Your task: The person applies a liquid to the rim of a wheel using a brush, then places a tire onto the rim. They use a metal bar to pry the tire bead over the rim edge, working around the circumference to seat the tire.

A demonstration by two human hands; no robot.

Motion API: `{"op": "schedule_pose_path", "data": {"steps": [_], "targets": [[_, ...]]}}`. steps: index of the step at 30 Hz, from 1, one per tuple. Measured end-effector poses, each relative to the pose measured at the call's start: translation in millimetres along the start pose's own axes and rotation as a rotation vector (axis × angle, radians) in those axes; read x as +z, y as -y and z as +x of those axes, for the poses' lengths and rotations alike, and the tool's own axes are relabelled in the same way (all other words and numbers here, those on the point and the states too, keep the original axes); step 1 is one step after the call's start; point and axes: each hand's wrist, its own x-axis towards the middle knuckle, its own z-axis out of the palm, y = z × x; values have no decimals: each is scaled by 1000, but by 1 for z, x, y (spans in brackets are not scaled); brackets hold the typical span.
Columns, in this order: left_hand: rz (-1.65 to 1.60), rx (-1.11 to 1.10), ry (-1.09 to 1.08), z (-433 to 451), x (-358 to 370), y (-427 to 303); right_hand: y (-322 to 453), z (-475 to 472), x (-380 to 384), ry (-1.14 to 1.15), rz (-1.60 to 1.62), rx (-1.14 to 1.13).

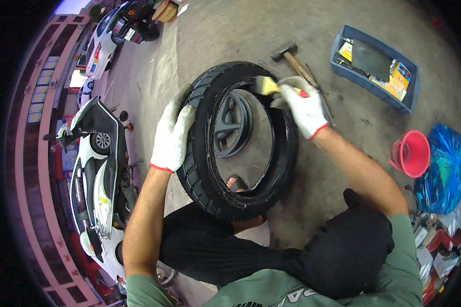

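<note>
A black rubber tire (199, 165) stands tilted in front of my knees. My left hand (173, 134), in a white knit glove with a red cuff, grips the tread at its left side. My right hand (301, 107), gloved alike, holds a yellow-handled brush (268, 85) with its bristles at the upper inner rim of the tire. Through the tire's opening a grey spoked wheel rim (240, 124) shows on the ground. Beyond my right hand lies a hammer (297, 66) with a wooden handle, and thin metal rods (324, 96) lie beside it.
A blue plastic bin (372, 82) with yellow boxes stands at the upper right. A red bucket (417, 153) and a blue plastic bag (443, 172) are at the right, above piled boxes (441, 249). A white scooter (103, 184) and parked cars (100, 50) are on the left.
</note>
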Motion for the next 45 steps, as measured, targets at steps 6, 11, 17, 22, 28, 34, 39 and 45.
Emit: {"op": "schedule_pose_path", "data": {"steps": [6, 11, 17, 22, 28, 34, 39, 45], "targets": [[97, -10, 57, 2, -6, 1, 68, -49, -4, 594, 25, 220], [21, 45, 45, -3, -5, 1, 120, -105, -98, 115, -659, -88], [189, 153, 20, -7, -5, -26, 174, -191, -249, -671, -768, -105], [287, 281, -3, -21, 0, -35, 166, -212, -325, -666, -858, 3], [123, 420, -6, -42, -4, -34, 179, -204, -367, -661, -1145, -95], [401, 265, 72, -61, -12, -41, 245, -177, -299, -416, -1130, -156], [340, 503, 200, -80, -12, -52, 290, -146, -143, -29, -1144, -198], [429, 946, 280, -113, 3, -53, 239, -178, 29, 531, -1549, -181]]}}
